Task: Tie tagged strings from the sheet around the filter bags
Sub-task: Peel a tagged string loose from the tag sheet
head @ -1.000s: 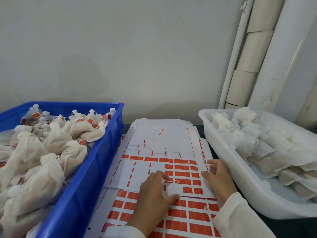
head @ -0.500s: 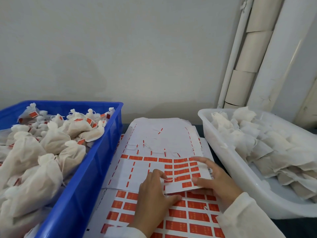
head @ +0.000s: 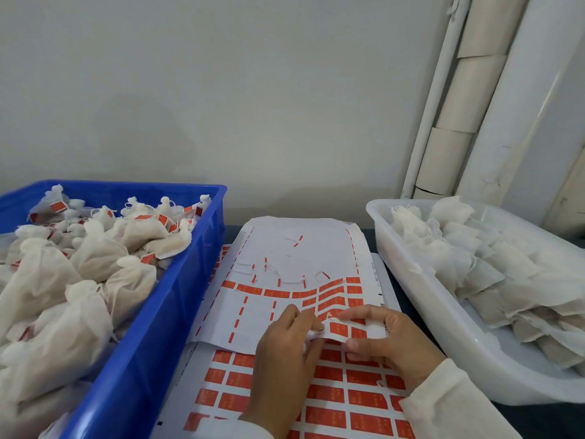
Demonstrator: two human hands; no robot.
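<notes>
Low in the frame's middle, the left hand (head: 286,350) and right hand (head: 387,345) pinched the near edge of the sheet (head: 285,315), its corner lifted, peeling off a tagged string (head: 329,317). Untied filter bags (head: 493,280) waited in the white tub (head: 443,337) at right. Next, seemingly, the string must come free without tearing its red tag.
</notes>
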